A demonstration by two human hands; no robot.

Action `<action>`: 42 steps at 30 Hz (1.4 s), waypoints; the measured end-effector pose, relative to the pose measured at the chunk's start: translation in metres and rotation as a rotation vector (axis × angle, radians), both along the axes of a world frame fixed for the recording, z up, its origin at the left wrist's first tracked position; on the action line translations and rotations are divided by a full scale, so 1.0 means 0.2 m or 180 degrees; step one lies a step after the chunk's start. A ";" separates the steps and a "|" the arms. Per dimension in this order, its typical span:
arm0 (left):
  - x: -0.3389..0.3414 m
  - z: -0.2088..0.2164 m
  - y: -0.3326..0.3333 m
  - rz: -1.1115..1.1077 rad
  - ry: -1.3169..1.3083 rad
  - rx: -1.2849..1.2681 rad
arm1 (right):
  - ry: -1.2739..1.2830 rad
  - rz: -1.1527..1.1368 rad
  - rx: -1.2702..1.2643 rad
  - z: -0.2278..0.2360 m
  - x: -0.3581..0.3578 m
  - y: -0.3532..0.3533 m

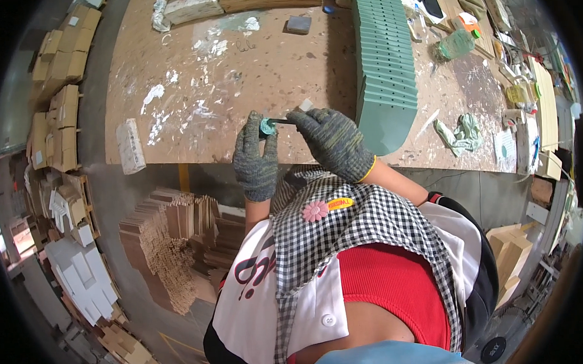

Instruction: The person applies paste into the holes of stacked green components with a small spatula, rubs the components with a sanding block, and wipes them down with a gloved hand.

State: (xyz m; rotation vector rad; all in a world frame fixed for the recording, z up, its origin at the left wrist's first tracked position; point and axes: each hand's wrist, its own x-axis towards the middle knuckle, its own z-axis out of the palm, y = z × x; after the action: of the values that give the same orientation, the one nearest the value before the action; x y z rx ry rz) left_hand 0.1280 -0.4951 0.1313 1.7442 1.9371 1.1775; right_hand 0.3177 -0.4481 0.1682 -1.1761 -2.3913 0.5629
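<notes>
Both my hands wear grey knitted gloves and meet over the near edge of a paint-stained wooden workbench (236, 75). My left hand (256, 159) pinches a small teal-green piece (266, 126) between thumb and fingers. My right hand (334, 142) grips a thin dark tool (284, 121) whose tip touches that piece. A small pale block (305, 105) lies on the bench just beyond my right fingers. A long row of green flat panels (385, 63) leans stacked to the right of my hands.
A white block (130, 145) lies at the bench's left edge. A green-stained rag (462, 135), a plastic bottle (455, 44) and a grey sanding block (298, 24) lie on the bench. Cardboard pieces (58, 94) and wood strips (171, 244) pile on the floor to the left.
</notes>
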 end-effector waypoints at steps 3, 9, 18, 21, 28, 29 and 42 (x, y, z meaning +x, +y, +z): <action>-0.04 -0.01 0.04 -0.0111 0.0145 -0.0082 | -0.0031 -0.0021 -0.0016 0.01 -0.04 -0.01; -0.13 -0.05 0.14 -0.0490 0.0274 -0.0090 | 0.0808 -0.0496 -0.0575 -0.09 -0.09 0.01; -0.09 -0.03 0.23 -0.0751 -0.0380 -0.0236 | 0.2359 -0.1285 -0.3055 -0.15 0.03 0.03; -0.06 -0.05 0.22 -0.0751 -0.0522 -0.0207 | 0.2443 -0.1158 -0.2965 -0.13 0.09 0.03; 0.10 -0.02 0.20 -0.0678 0.0044 0.0222 | 0.2241 -0.0959 -0.1878 -0.05 0.20 0.01; 0.12 -0.05 0.19 -0.0594 -0.0155 0.0036 | 0.2310 -0.0988 -0.2295 0.00 0.25 0.02; 0.33 -0.59 0.06 0.0386 -0.1280 -0.0499 | 0.3260 -0.1852 -0.3701 -0.20 0.89 -0.14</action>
State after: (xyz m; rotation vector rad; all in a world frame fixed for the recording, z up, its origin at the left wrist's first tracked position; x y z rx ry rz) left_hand 0.1945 -0.4832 0.0126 1.2152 1.8482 1.2629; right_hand 0.4965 -0.4764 0.1280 -1.3455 -0.7014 1.8507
